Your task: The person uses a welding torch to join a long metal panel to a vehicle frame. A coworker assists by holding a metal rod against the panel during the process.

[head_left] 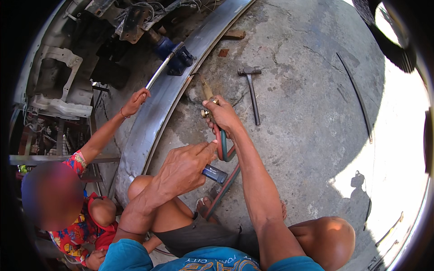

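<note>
Torch (207, 91) with a brass body pointed up toward a long curved steel strip (156, 113) on the concrete floor (307, 113); the right hand (224, 115) was closed around its handle, red and green hoses (222, 147) looping down from it. The left hand (185, 167) was clenched around a small dark blue lighter (215, 173), thumb stretched toward the hoses. A hammer (251, 90) lay on the floor just right of the torch. Another person's hand (135, 101) rested at the strip's left edge, beside a thin metal rod (159, 71) and a blue vise (174, 54).
</note>
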A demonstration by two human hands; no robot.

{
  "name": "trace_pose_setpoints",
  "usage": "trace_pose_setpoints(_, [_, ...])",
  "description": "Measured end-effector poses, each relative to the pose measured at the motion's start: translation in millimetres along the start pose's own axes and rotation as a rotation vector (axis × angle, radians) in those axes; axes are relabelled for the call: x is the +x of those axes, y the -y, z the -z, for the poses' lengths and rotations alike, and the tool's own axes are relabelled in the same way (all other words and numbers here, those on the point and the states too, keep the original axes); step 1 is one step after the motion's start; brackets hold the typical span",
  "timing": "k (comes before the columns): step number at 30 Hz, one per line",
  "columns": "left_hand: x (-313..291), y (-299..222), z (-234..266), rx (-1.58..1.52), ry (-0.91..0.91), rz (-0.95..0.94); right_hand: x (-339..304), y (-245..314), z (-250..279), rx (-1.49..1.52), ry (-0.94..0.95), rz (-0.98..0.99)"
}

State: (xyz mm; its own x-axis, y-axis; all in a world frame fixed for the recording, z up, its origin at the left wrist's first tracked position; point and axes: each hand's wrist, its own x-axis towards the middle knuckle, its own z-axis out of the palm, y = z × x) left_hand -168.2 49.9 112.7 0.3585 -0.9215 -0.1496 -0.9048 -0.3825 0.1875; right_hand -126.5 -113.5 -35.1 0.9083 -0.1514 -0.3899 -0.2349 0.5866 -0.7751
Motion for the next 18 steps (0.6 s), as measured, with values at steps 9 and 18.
trace_pose_setpoints(9, [-1,2,-2,0.002,-0.05,-0.026,3,5,4,-0.029,-0.009,0.015])
trace_pose_setpoints(18, [2,4,-2,-0.004,-0.037,-0.014,9,10,6,0.022,-0.024,0.056])
